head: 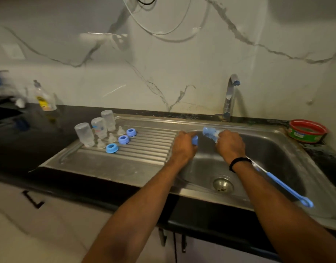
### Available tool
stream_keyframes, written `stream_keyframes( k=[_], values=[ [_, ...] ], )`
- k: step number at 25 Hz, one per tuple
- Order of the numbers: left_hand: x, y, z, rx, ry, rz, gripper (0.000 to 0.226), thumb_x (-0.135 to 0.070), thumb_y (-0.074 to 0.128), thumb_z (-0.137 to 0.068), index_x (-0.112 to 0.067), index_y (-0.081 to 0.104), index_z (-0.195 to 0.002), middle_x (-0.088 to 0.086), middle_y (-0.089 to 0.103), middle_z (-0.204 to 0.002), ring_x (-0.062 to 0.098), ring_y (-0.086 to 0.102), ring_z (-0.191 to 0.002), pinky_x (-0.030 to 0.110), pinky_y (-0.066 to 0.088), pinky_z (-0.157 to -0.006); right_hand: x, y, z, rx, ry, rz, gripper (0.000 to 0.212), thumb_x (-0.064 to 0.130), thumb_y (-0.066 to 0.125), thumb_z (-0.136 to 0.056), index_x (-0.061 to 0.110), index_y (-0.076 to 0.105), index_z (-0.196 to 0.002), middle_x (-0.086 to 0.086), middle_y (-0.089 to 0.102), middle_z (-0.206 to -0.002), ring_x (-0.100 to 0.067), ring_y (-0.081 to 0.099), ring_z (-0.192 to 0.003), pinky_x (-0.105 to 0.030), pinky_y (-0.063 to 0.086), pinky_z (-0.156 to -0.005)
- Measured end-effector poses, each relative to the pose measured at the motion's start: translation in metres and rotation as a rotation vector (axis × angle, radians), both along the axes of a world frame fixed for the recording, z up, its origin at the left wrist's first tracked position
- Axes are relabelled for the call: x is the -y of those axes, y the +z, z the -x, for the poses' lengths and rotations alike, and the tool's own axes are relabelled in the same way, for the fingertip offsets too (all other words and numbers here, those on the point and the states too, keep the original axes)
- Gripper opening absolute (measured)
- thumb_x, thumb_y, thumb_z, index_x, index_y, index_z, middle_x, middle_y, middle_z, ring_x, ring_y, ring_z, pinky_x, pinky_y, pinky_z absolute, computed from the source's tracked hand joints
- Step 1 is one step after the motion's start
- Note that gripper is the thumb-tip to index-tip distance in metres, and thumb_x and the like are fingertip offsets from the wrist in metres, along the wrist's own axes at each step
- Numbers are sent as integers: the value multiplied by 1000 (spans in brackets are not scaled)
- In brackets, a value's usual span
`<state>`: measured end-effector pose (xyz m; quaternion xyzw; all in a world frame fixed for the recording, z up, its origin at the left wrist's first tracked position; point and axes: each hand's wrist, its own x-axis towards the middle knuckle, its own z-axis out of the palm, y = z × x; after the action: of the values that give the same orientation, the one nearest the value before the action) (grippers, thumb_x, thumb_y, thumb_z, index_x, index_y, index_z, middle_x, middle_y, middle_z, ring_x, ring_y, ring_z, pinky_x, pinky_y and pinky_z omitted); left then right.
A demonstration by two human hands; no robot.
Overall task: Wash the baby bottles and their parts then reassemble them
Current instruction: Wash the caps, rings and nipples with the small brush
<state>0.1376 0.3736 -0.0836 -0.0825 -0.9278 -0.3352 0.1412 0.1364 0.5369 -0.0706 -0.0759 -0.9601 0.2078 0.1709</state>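
Note:
Three clear baby bottles (84, 134) stand upside down on the steel drainboard (125, 160), with three clear teats (111, 138) and three blue collar rings (123, 139) beside them. Over the sink basin (267, 154), my left hand (183, 147) grips a small blue part (195, 140), mostly hidden in the fingers. My right hand (230, 145) holds a long blue bottle brush (210, 134) just behind its bristle head; the handle runs back past my wrist to the sink's front right.
A chrome tap (229, 97) rises behind the basin, with no water seen running. A red-rimmed green bowl (307, 130) sits at the right corner. A dish soap bottle (44, 97) stands on the black counter at the far left. The drain (223, 185) lies below my hands.

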Motion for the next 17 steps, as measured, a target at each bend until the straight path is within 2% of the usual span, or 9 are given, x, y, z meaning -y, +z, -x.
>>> stream_keyframes(
  k=[4, 7, 13, 17],
  values=[
    [15, 5, -13, 42, -16, 34, 54, -17, 76, -83, -19, 63, -135, 9, 66, -130, 28, 62, -120, 37, 48, -104, 23, 6, -6, -29, 22, -8, 25, 23, 65, -88, 7, 70, -107, -19, 68, -106, -40, 64, -99, -44, 53, -83],
    [18, 5, -17, -24, 25, 87, 52, -20, 73, -86, -21, 60, -137, 12, 62, -128, 31, 60, -117, 39, 48, -100, 29, 8, -11, -27, 8, 0, 24, 25, 65, -89, 7, 70, -104, -18, 68, -103, -39, 65, -95, -45, 55, -81],
    [17, -10, -17, 25, -23, -5, 51, -13, 73, -85, -17, 62, -135, 10, 57, -140, 27, 56, -127, 40, 44, -110, 29, 11, -19, -27, -11, 26, 26, 26, 66, -90, 7, 69, -107, -17, 68, -101, -37, 65, -93, -42, 55, -78],
    [12, -10, -16, 108, -12, -33, 60, -15, 76, -85, -17, 56, -141, 9, 56, -143, 27, 54, -130, 41, 43, -111, 28, 11, -22, -36, -7, 31, 26, 25, 68, -89, 6, 68, -108, -16, 68, -101, -34, 65, -92, -39, 53, -75]
  ],
)
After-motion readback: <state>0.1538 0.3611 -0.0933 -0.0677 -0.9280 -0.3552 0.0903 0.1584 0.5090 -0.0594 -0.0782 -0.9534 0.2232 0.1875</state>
